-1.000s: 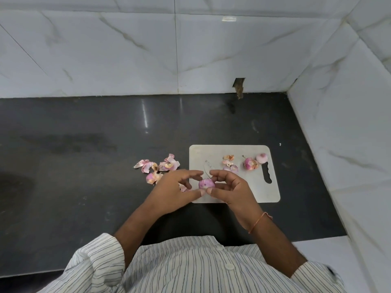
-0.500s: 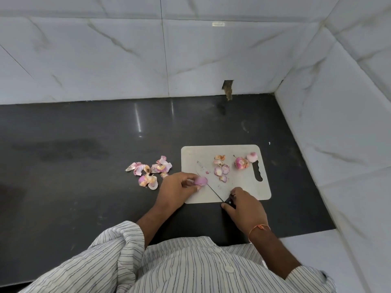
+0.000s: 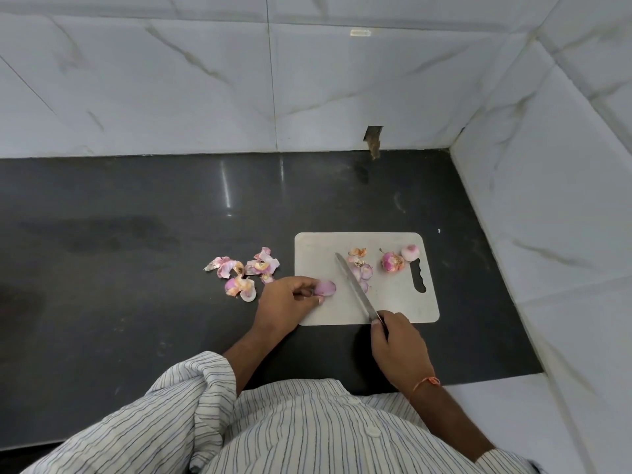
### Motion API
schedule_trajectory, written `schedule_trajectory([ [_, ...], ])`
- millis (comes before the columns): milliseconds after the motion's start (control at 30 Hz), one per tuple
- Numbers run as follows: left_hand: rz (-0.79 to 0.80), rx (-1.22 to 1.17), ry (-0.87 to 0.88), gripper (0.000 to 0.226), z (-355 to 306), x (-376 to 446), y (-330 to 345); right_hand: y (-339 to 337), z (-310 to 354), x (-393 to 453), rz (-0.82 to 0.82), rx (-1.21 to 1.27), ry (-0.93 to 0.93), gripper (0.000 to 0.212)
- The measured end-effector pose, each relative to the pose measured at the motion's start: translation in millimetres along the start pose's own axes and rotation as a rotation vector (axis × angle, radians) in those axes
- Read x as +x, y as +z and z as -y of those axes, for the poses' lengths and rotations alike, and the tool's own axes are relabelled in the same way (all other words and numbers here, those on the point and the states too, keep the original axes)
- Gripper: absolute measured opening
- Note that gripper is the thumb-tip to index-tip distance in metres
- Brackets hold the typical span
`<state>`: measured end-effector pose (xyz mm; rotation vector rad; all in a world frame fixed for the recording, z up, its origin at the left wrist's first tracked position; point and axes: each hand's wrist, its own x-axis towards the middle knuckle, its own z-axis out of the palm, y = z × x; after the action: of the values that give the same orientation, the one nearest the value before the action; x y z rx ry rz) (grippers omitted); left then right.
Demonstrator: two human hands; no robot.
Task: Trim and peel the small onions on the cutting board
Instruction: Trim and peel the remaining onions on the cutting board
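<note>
the left hand (image 3: pixel 285 301) pinches a peeled onion (image 3: pixel 325 288) on the near left part of the cutting board (image 3: pixel 403 302). the right hand (image 3: pixel 398 347) grips the knife (image 3: pixel 355 289), blade lying just right of this onion.

Purple onion (image 3: pixel 325 288) (grey board (image 3: pixel 393 306))

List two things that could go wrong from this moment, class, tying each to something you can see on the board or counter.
1. The left hand pinches the peeled onion at the cutting board's left edge, fingertips close to where the knife may cut; a slip could nick them.
2. Loose skins lie by the blade; they could likely get mixed in with the peeled onion.
</note>
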<state>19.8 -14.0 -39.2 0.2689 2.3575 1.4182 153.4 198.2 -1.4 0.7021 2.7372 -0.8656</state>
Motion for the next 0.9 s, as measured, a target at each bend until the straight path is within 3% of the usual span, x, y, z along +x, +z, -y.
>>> schedule_trajectory([
  [267,-0.037,0.038,-0.008,0.029,-8.5,0.0,2.3,-2.2,15.9,-12.5,0.044,0.348,-0.006,0.014],
  [567,-0.05,0.082,-0.003,0.028,-9.1,3.6,3.7,1.4,22.0,-13.4,0.061,0.134,-0.102,0.017],
  [900,-0.052,0.077,0.007,0.027,-8.4,5.0,5.0,9.1,26.3,-10.2,0.069,0.088,-0.169,0.019],
])
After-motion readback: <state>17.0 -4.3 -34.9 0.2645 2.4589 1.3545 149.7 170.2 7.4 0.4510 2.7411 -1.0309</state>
